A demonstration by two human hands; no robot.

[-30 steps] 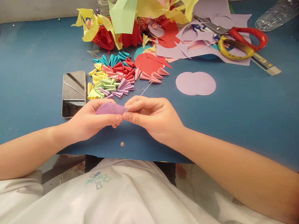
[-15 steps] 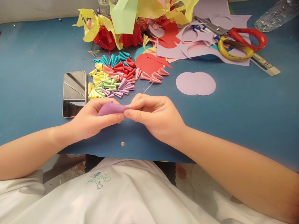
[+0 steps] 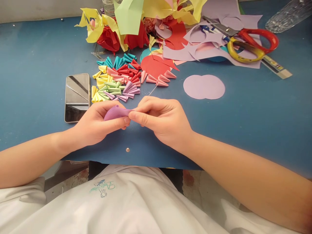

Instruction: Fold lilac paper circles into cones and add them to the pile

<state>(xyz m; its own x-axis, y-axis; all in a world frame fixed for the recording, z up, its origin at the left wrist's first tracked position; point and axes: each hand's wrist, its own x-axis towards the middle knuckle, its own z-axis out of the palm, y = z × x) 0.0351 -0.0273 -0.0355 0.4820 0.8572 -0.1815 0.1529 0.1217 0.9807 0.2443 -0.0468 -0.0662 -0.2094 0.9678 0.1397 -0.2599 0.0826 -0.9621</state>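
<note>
Single head-worn camera, looking forward and down, close above a blue table (image 3: 255, 123)

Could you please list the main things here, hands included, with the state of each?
Purple paper: partly curled
Left hand: closed on the purple paper
Right hand: pinching its narrow end
Phone: lying flat, screen dark
Paper cones: rolled, mostly heaped
Pale purple cutout: flat, unrolled
Scissors: on paper scraps, blade opening unclear

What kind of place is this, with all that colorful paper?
Probably a craft table, though I can't tell whether it's at home or in a classroom. The clues are the little paper cones, the scissors and the cut-up lilac paper.
</note>
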